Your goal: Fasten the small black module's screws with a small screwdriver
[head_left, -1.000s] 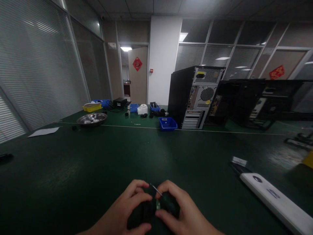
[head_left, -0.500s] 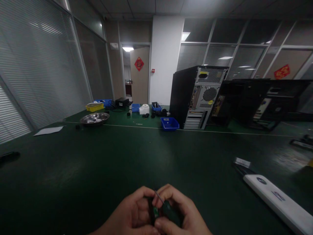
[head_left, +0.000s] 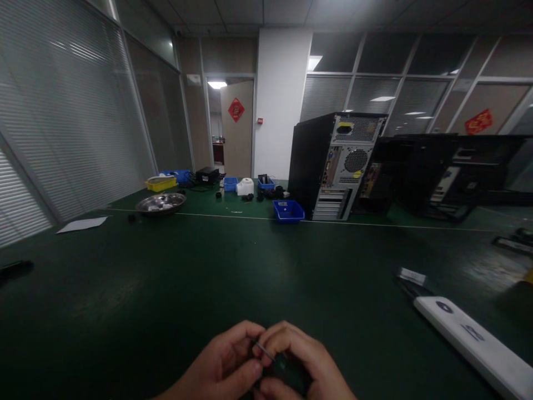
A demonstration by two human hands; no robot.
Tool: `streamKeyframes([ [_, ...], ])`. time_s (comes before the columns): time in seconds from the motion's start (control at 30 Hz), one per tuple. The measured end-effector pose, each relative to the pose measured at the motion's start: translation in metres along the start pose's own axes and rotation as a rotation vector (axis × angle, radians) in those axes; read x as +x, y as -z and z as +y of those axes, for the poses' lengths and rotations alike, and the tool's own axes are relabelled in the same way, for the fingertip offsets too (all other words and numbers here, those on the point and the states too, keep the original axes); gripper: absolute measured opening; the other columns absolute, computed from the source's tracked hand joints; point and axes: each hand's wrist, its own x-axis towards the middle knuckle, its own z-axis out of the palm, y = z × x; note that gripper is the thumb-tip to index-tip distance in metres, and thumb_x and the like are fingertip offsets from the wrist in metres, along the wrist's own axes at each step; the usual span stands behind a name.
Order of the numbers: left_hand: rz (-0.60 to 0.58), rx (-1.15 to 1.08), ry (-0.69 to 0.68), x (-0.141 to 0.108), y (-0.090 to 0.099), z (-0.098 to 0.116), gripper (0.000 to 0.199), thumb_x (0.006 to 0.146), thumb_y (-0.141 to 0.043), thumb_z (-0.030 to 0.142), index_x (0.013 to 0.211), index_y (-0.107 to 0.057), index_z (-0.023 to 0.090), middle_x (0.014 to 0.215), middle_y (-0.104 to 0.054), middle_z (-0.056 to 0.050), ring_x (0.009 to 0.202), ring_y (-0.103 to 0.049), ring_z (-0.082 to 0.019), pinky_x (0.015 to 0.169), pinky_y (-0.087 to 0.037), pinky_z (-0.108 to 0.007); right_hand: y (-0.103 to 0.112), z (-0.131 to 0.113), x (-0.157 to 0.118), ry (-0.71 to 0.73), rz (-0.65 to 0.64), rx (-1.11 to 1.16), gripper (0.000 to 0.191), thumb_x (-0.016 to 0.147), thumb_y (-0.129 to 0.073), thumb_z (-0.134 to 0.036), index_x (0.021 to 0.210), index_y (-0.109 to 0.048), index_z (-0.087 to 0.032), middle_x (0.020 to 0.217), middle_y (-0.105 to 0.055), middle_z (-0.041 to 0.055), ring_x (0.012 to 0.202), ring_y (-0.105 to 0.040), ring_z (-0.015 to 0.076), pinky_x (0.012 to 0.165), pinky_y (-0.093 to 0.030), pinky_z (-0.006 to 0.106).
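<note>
Clasping a screwdriver (head_left: 264, 350) is the right hand (head_left: 305, 350) (closely curled).

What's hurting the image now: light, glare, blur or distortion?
Head view: dim overall; between left hand and right hand, details sink into darkness, and the thin shaft looks soft. Head view: pale glare on the table's right side; light reflections in the windows. Head view: the tower leans, probably lens distortion.

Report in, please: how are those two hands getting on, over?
Left hand and right hand close together. Thin-shafted tool in right hand; left hand's hold unclear. Long white object apart, off to the right.
</note>
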Motion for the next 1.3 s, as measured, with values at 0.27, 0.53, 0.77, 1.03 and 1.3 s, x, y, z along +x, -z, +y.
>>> streamKeyframes([
  [0.27, 0.162, 0.033, -0.089, 0.003, 0.022, -0.010, 0.045, 0.083, -0.067, 0.047, 0.115, -0.062, 0.016, 0.082, -0.067, -0.005, 0.066, -0.060, -0.016, 0.065, -0.044, -0.032, 0.007, 0.001, 0.002, 0.006, 0.064, -0.075, 0.008, 0.084, -0.063, -0.016, 0.090, -0.061, -0.020, 0.092, -0.068, 0.0095, 0.088, -0.067, 0.0225, 0.079, -0.053, 0.034],
  [0.53, 0.225, 0.168, -0.069, 0.003, 0.022, 0.010, 0.042, 0.083, -0.064, 0.048, 0.108, -0.063, 0.014, 0.075, -0.063, -0.003, 0.065, -0.057, -0.017, 0.065, -0.042, -0.033, 0.008, 0.004, 0.000, -0.065, 0.050, -0.126, 0.012, 0.080, -0.062, -0.012, 0.090, -0.062, -0.018, 0.090, -0.069, 0.0091, 0.086, -0.066, 0.0233, 0.079, -0.051, 0.034],
  [0.77, 0.116, 0.216, -0.095, 0.001, 0.019, 0.006, 0.034, 0.090, -0.056, 0.047, 0.109, -0.054, 0.019, 0.094, -0.067, -0.007, 0.073, -0.057, -0.017, 0.068, -0.043, -0.032, 0.016, 0.003, -0.001, -0.213, 0.021, -0.259, 0.022, 0.081, -0.059, -0.016, 0.102, -0.062, -0.020, 0.092, -0.066, 0.0068, 0.075, -0.060, 0.0197, 0.066, -0.049, 0.029],
  [1.03, 0.230, 0.354, -0.007, -0.005, 0.022, 0.016, 0.028, 0.088, -0.060, 0.037, 0.110, -0.069, 0.023, 0.091, -0.069, -0.004, 0.077, -0.058, -0.018, 0.073, -0.045, -0.031, 0.019, 0.001, 0.005, 0.013, -0.073, -0.217, 0.031, 0.081, -0.058, -0.007, 0.106, -0.067, -0.022, 0.099, -0.068, 0.0096, 0.092, -0.065, 0.0221, 0.079, -0.051, 0.032],
  [1.3, 0.251, 0.427, -0.011, -0.005, 0.019, 0.020, 0.026, 0.085, -0.063, 0.037, 0.103, -0.074, 0.022, 0.087, -0.069, -0.005, 0.078, -0.063, -0.021, 0.069, -0.047, -0.030, 0.019, 0.007, 0.002, 0.032, -0.076, -0.276, 0.029, 0.082, -0.060, -0.009, 0.106, -0.069, -0.022, 0.096, -0.067, 0.0108, 0.087, -0.067, 0.0226, 0.076, -0.053, 0.032],
])
